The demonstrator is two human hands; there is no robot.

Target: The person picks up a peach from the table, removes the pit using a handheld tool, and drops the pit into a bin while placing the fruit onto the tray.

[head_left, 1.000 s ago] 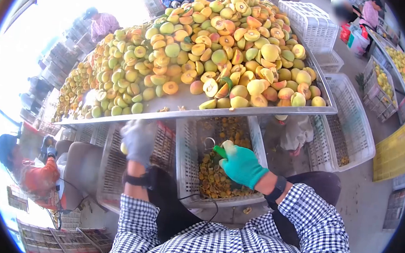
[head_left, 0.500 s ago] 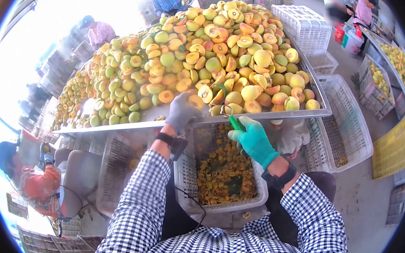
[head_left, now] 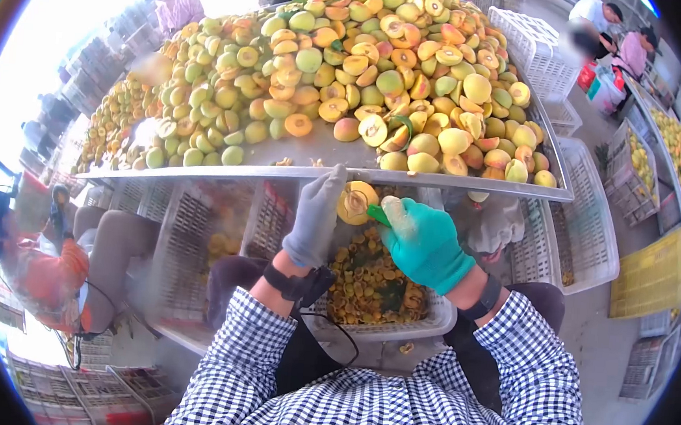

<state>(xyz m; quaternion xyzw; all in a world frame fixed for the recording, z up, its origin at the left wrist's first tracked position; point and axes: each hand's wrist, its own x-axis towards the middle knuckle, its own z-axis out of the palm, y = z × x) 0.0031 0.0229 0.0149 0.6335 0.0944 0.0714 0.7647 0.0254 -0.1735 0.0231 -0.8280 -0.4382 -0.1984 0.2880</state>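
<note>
My left hand (head_left: 314, 220), in a grey glove, grips a halved yellow peach (head_left: 356, 202) just below the table's metal front edge. The cut face with its reddish-brown centre is turned towards me. My right hand (head_left: 426, 246), in a teal glove, is closed around a small green-handled pitting tool (head_left: 377, 213). Its tip meets the peach's cut face; the metal end is hard to make out. Below both hands stands a white crate (head_left: 439, 324) with many peach scraps (head_left: 378, 290) in it. Whole and halved peaches (head_left: 312, 60) are heaped on the metal table (head_left: 321, 149) ahead.
White crates (head_left: 589, 214) stand right of the table, near a yellow crate (head_left: 652, 274). More crates are under the table at left. A person in orange (head_left: 55, 283) sits at my left; other people are behind the table and at far right.
My left hand has come back from the heap to below the table edge with a peach half. My right hand has brought the tool to its cut face. The view has tilted down.
</note>
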